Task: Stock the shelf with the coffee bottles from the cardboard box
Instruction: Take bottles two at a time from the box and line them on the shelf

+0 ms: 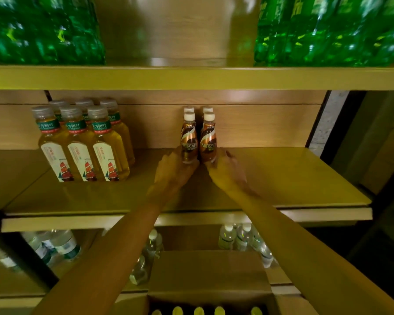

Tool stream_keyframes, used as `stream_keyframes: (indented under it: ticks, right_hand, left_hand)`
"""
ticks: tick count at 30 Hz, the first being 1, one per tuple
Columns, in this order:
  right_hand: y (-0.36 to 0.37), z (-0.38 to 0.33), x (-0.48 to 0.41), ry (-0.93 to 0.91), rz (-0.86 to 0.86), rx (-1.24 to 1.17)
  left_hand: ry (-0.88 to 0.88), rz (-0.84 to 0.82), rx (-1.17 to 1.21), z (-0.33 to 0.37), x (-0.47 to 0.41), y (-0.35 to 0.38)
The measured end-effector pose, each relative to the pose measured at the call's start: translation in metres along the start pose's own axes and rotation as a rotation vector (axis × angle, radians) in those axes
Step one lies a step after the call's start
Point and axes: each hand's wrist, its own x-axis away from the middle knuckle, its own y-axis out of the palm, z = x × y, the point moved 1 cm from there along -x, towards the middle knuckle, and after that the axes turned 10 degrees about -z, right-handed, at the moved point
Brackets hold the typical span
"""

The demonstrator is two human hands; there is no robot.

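Gripping the base of the front-left coffee bottle (188, 135), the left hand (175, 169) has its fingers curled round the lower body. The right hand (225, 171) holds the front-right coffee bottle (208, 137) the same way, low on the body; its outline is a little blurred. Both bottles stand upright on the middle shelf (282, 178), about mid-width, touching side by side. Two rear coffee bottles (188, 109) stand directly behind them on that shelf, against its back panel, with mostly their white caps showing.

At the shelf's left end: a block of amber tea bottles (82, 144), upright. Above the shelf: green shrink-wrapped packs (43, 30), left and right. Below the shelf: clear water bottles (234, 237). Below and in front of the shelf: the cardboard box (209, 273), flaps open, with a row of yellow-lit caps (198, 311) visible inside.
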Motion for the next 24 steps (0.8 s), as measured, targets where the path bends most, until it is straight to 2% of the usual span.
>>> stream_keyframes:
  ticks: [4, 7, 10, 13, 18, 20, 24]
  right_hand:
    - [-0.008, -0.006, 0.044, -0.053, 0.017, 0.158]
    - [-0.014, -0.010, 0.082, -0.023, -0.035, 0.180]
    - [-0.018, -0.010, 0.123, -0.029, -0.045, 0.216]
    - [-0.014, 0.001, 0.162, -0.057, -0.029, 0.237]
    - [0.009, 0.030, 0.222, -0.059, -0.055, 0.208]
    - [0.026, 0.044, 0.243, -0.016, -0.122, 0.183]
    - [0.066, 0.072, 0.279, 0.085, -0.250, 0.137]
  left_hand:
    - [0.149, -0.017, -0.207, 0.014, 0.053, -0.001]
    - [0.128, -0.050, -0.289, 0.022, 0.090, 0.002]
    - [0.078, -0.074, -0.311, 0.017, 0.122, 0.009]
    - [0.119, -0.039, -0.337, 0.010, 0.158, 0.017]
    - [0.098, -0.008, -0.249, -0.009, 0.221, 0.045]
    - [0.075, -0.048, -0.224, -0.023, 0.241, 0.067]
    - [-0.043, -0.255, -0.187, -0.063, 0.272, 0.129]
